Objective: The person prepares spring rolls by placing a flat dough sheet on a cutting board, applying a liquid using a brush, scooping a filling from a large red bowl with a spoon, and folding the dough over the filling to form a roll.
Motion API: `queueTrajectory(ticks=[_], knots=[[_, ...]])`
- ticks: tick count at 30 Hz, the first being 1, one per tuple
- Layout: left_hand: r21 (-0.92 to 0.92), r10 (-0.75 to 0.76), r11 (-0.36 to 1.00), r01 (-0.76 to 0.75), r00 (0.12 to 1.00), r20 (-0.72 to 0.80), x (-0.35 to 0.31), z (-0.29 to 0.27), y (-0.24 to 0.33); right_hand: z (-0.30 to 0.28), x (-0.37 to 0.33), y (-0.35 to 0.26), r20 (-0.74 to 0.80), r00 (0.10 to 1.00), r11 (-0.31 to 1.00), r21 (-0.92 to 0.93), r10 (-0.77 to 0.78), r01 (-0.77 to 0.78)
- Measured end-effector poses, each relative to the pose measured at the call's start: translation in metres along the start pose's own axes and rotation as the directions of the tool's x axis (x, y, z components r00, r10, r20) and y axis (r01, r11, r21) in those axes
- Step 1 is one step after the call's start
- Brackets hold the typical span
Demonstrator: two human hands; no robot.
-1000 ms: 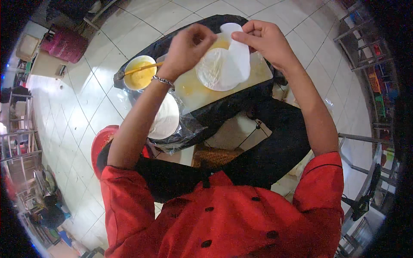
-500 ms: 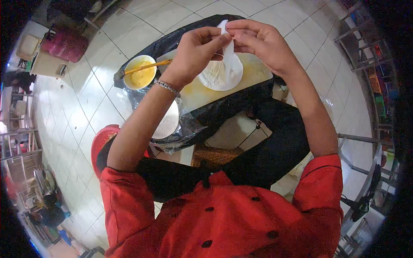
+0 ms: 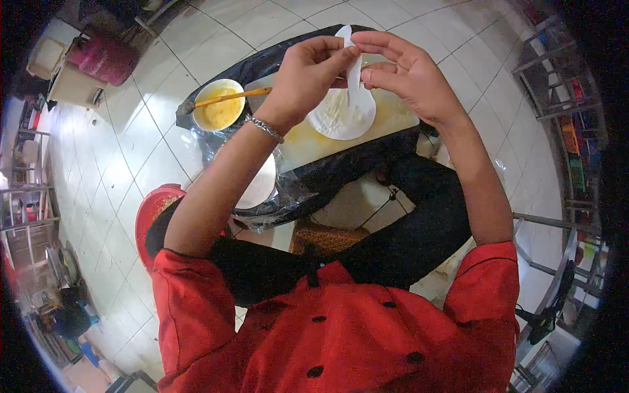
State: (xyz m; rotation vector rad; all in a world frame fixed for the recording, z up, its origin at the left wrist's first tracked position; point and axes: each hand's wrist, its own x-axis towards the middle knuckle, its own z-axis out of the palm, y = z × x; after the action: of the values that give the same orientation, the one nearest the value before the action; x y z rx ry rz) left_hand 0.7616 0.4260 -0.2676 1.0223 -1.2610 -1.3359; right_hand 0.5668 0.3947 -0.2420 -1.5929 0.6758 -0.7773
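My left hand (image 3: 313,75) pinches a thin white sheet (image 3: 354,73) between thumb and fingers, with a pale tip of it standing above them. The sheet looks folded and is seen almost edge-on; I cannot tell what it is made of. Against its right side my right hand (image 3: 407,75) is curled, index finger near its upper part and thumb lower at its edge. Just beneath the hands a white plate (image 3: 357,124) carries pale shreds. To the left, a white bowl (image 3: 203,121) contains yellow liquid, and a brush (image 3: 229,97) with a wooden handle lies across it.
The plate stands on a pale board (image 3: 298,147) over black plastic sheeting (image 3: 341,171). Another white bowl (image 3: 259,187) is partly behind my left forearm, beside clear plastic. A red basin (image 3: 149,213) sits at the left. Metal racks (image 3: 557,223) stand at the right.
My right thumb has moved down and away from the left fingers, and the right fingers have spread. The white sheet now appears narrower and more upright. The view has shifted slightly.
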Motion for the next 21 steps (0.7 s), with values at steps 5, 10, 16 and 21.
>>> queueTrajectory(ticks=[5, 10, 16, 21], knots=[[-0.027, -0.051, 0.998, 0.053, 0.997, 0.058, -0.002, 0.003, -0.002, 0.0, 0.001, 0.007, -0.018, 0.999, 0.999, 0.018, -0.03, 0.031], [-0.126, -0.085, 0.987, 0.101, 0.988, 0.128, -0.006, 0.007, -0.001, 0.003, -0.003, 0.007, -0.11, 0.988, 0.941, -0.331, -0.106, 0.064], [-0.224, -0.143, 0.955, 0.192, 0.966, 0.217, -0.005, 0.01, -0.009, -0.002, -0.002, 0.01, -0.174, 0.97, 0.841, -0.538, -0.173, 0.054], [-0.299, -0.174, 0.928, 0.223, 0.968, 0.181, -0.001, 0.005, -0.016, -0.003, -0.002, 0.013, -0.113, 0.979, 0.846, -0.525, -0.172, 0.088]])
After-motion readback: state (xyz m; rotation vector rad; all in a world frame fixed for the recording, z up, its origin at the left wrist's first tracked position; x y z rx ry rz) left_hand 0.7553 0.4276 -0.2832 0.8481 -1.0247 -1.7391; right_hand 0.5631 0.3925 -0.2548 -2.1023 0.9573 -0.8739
